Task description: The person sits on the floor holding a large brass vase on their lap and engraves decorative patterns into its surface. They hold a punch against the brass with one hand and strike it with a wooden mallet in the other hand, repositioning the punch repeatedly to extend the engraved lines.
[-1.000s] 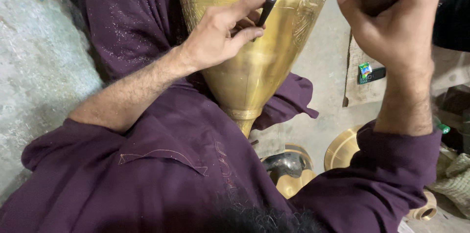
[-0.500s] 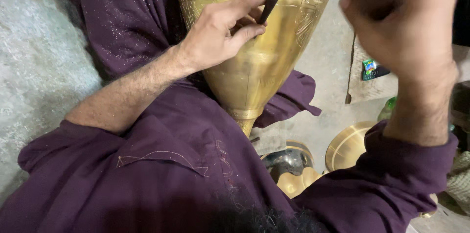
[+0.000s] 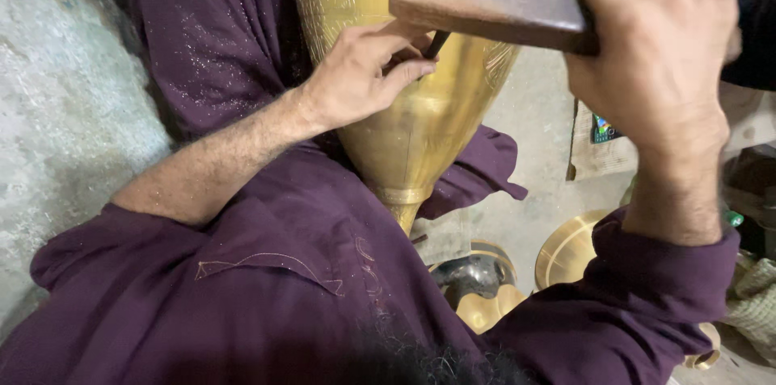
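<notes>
The left hand (image 3: pixel 360 74) pinched a dark chisel (image 3: pixel 436 43) against the brass vase (image 3: pixel 420 126) propped on the lap, while the right hand (image 3: pixel 659 61) clamped a wooden mallet (image 3: pixel 485 1) lying crosswise directly above the chisel's upper end

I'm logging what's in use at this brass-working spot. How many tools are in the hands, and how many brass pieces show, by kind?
Wooden mallets: 1, the wooden block gripped in the right hand
Dark chisels: 1, the chisel pinched in the left hand
Large brass vases: 1, the vase
Brass discs on the floor: 1 clear, the disc
Total: 4
</notes>
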